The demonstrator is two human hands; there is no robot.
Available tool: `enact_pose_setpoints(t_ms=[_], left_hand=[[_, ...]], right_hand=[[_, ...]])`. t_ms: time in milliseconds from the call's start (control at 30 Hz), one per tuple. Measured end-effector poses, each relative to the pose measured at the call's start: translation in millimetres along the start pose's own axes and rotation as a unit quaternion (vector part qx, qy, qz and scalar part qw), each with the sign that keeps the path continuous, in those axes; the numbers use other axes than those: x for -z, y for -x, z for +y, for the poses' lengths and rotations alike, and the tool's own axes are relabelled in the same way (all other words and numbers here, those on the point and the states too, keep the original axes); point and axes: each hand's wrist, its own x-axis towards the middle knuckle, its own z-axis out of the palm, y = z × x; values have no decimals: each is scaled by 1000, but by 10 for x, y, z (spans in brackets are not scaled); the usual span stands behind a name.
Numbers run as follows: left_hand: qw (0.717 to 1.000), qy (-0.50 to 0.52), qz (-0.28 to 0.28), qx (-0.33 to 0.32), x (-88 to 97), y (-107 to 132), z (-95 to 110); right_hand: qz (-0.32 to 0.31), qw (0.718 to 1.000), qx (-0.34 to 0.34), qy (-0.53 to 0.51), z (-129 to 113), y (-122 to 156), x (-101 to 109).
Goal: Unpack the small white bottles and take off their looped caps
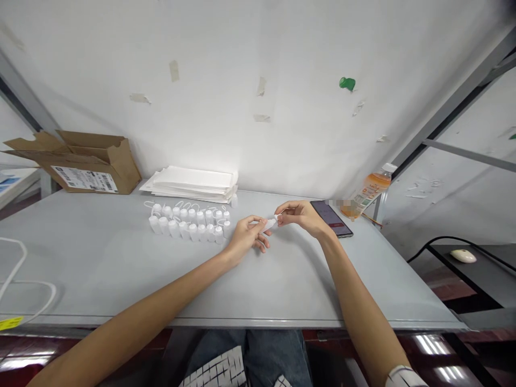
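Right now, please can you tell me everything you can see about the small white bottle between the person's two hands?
The small white bottle looks like moulded, slightly translucent plastic, with a body narrowing to a slim tip. It is tilted, with its tip rising toward the right hand and its body lower, toward the left hand. Fingers of both hands touch it and hide part of it. It appears held above the grey table, just right of the rows of similar bottles. Any fine markings are too small to tell.

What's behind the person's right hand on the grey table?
A smartphone lies there screen up, beyond the right hand. The hand and wrist overlap its near edge, so that part of the phone cannot be seen.
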Motion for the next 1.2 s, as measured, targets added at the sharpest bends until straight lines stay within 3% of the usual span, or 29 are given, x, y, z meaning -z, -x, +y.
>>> enact_pose_setpoints(t_ms=[100,267,467,633,933,1200], left_hand=[[999,33,-18,28,10,3,18],[999,18,-33,22,-12,27,33],[999,7,-33,14,-15,35,56],[999,-3,-35,13,-16,34,53],[999,-12,-37,0,15,16,70],[999,-17,-30,-1,2,23,86]], right_hand=[[59,998,-4,-1,-9,16,108],[152,988,6,36,-32,66,279],[192,958,-46,206,-87,122,338],[171,930,-92,313,-116,147,355],[84,918,-178,343,-19,117,297],[81,921,-169,342,131,38,261]])
